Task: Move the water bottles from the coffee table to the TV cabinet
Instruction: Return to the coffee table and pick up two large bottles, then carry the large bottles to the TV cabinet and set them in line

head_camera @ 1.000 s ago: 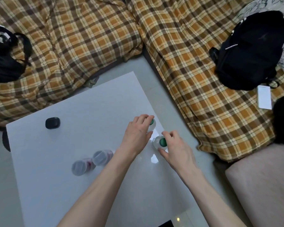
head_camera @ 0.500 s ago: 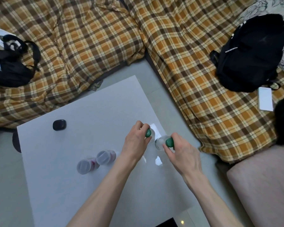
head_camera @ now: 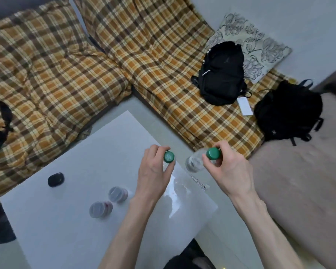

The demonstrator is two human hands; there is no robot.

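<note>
Left hand [head_camera: 155, 171] fingers pinch one clear green-capped water bottle [head_camera: 168, 159] over the white surface [head_camera: 66, 230]; right hand [head_camera: 227, 171] fingers pinch another green-capped bottle [head_camera: 196, 162] beyond its right edge.

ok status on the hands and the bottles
Left hand grips one green-capped bottle, right hand grips the other. Two grey-lidded bottles wait on the coffee table. Nothing blocking.
</note>
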